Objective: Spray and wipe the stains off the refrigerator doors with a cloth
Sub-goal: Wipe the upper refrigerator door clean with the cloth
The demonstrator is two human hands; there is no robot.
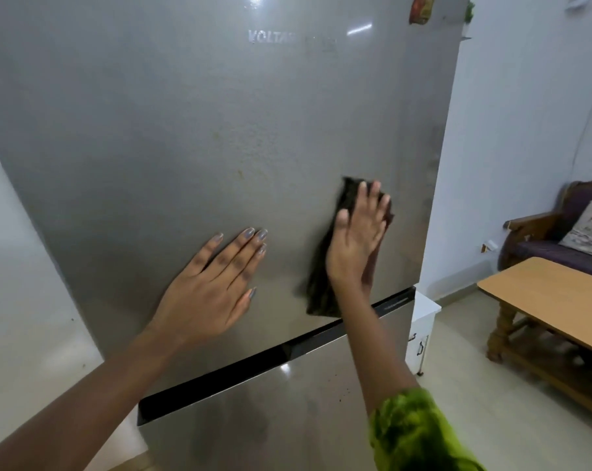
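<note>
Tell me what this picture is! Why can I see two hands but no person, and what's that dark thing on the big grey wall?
The camera sits on the person's head and looks down, so you see only their arms. The grey wall is really a refrigerator door. The left hand lies flat and open on the door, with nothing in it. The right hand presses a dark cloth against the door, to rub away the little yellowish stains near the middle. Below runs a dark gap, then the lower door. At the right stand a wooden table and a sofa.
</note>
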